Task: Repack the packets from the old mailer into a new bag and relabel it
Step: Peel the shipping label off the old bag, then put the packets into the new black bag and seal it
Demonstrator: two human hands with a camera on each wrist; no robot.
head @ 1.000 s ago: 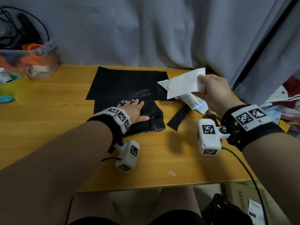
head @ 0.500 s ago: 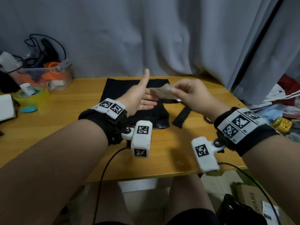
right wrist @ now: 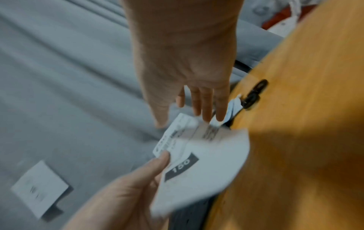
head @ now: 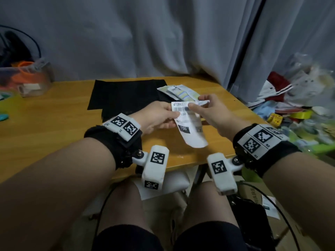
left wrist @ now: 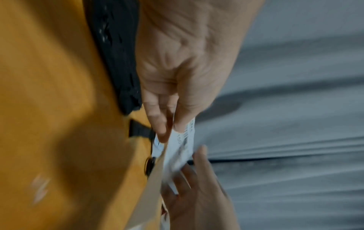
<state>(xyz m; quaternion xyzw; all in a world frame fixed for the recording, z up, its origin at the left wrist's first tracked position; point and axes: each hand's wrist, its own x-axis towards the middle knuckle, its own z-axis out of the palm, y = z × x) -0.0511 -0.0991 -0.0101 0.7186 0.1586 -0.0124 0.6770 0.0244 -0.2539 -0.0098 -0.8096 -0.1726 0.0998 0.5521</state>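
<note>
A white shipping label (head: pixel 190 134) with a barcode and a black "150" box hangs over the table's front edge, printed face up. My left hand (head: pixel 174 113) pinches its upper left edge between thumb and fingers. My right hand (head: pixel 194 105) pinches its top right corner. The wrist views are blurred: the left hand (left wrist: pixel 169 129) grips the label (left wrist: pixel 183 144), and the right hand (right wrist: pixel 189 118) touches the label (right wrist: pixel 206 163) with its fingertips. Flat black bags (head: pixel 126 93) lie behind my hands on the wooden table (head: pixel 45 115). Several pale packets (head: pixel 181 92) rest at their right edge.
A clear plastic box (head: pixel 27 82) of oddments stands at the back left, with a teal object (head: pixel 3 116) nearer the left edge. A grey curtain hangs behind. Clutter (head: pixel 299 105) is piled right of the table, and a cardboard box (head: pixel 253 192) sits below. A small black object (right wrist: pixel 254 95) lies on the table.
My left hand lifted off the black bag and came up to meet the right. The white label moved from the right hand alone into both hands, its printed face now up.
</note>
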